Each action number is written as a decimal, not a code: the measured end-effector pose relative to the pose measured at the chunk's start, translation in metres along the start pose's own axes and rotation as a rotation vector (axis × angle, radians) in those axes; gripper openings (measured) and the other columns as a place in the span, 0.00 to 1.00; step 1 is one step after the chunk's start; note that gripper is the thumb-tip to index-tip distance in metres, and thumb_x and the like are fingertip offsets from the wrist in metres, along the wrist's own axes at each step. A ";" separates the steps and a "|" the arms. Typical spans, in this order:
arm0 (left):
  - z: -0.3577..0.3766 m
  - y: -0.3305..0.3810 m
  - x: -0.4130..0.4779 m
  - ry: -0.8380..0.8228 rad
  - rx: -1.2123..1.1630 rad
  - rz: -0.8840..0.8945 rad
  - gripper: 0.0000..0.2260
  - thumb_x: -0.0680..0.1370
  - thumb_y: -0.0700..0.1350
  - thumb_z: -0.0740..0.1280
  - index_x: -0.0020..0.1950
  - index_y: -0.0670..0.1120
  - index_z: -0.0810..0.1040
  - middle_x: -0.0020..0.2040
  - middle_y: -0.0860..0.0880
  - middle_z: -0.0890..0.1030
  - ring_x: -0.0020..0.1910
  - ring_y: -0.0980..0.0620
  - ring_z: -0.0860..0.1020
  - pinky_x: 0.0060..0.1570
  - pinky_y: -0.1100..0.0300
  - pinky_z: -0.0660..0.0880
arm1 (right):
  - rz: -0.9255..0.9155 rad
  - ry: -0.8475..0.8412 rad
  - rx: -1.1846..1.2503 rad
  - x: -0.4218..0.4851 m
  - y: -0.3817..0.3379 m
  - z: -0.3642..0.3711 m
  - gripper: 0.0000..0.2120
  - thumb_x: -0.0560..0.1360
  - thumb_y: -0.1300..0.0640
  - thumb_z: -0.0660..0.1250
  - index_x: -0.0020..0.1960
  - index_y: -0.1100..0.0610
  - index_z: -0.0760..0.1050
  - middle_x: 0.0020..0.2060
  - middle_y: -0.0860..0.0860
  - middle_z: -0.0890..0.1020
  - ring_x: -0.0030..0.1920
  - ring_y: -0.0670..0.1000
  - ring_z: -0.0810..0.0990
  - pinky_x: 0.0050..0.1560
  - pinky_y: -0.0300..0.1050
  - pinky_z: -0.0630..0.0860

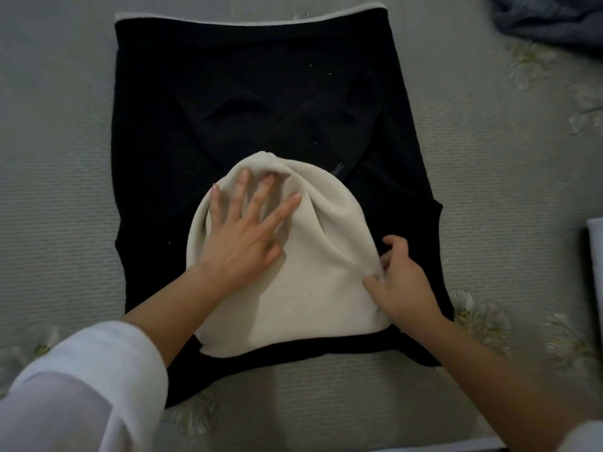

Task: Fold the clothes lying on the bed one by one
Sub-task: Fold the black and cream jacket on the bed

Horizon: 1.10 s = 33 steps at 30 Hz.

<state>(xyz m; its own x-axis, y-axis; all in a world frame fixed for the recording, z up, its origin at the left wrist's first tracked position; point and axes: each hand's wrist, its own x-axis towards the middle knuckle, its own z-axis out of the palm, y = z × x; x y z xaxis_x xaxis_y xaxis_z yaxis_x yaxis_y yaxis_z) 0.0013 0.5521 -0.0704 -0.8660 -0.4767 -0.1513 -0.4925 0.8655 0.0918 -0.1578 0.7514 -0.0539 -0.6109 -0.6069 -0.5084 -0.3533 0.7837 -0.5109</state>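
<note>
A black hooded garment [254,102] lies flat on the bed with its sleeves folded in across the middle. A cream lining edge shows along its far hem. Its cream-lined hood [306,288] is turned over onto the black body, near me. My left hand [241,233] presses flat on the hood's left half with fingers spread. My right hand [401,282] pinches the hood's right edge between thumb and curled fingers.
The bed cover [65,158] is grey with pale flower prints. A blue-grey cloth [548,17] is bunched at the far right corner. A flat grey object [595,256] sits at the right edge. My left arm wears a white sleeve [85,386].
</note>
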 end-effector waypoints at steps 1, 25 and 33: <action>-0.001 -0.002 0.000 0.033 -0.011 0.005 0.38 0.74 0.54 0.66 0.77 0.61 0.48 0.78 0.46 0.44 0.76 0.39 0.39 0.68 0.33 0.37 | -0.067 0.042 -0.075 0.002 -0.003 0.003 0.32 0.72 0.58 0.67 0.73 0.56 0.58 0.57 0.50 0.74 0.55 0.51 0.74 0.54 0.45 0.73; 0.001 0.019 -0.009 -0.116 -0.271 -0.150 0.33 0.77 0.58 0.52 0.78 0.56 0.39 0.77 0.48 0.32 0.75 0.45 0.31 0.70 0.44 0.32 | -0.551 0.030 -0.736 0.026 -0.043 0.023 0.34 0.78 0.44 0.52 0.79 0.55 0.43 0.78 0.54 0.44 0.77 0.53 0.38 0.75 0.57 0.36; 0.026 0.043 -0.159 -0.210 -0.150 0.123 0.36 0.73 0.58 0.61 0.79 0.49 0.54 0.78 0.40 0.52 0.77 0.38 0.50 0.72 0.42 0.49 | -0.824 -0.195 -0.855 -0.071 0.043 0.037 0.37 0.71 0.48 0.63 0.77 0.58 0.57 0.76 0.58 0.57 0.77 0.58 0.54 0.73 0.58 0.55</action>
<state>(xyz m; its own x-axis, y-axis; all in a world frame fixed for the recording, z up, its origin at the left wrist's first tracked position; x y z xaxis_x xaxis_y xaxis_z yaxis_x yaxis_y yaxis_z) 0.1199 0.6692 -0.0679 -0.8908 -0.3131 -0.3294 -0.4054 0.8749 0.2648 -0.1028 0.8230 -0.0652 0.1105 -0.9184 -0.3798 -0.9878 -0.0593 -0.1442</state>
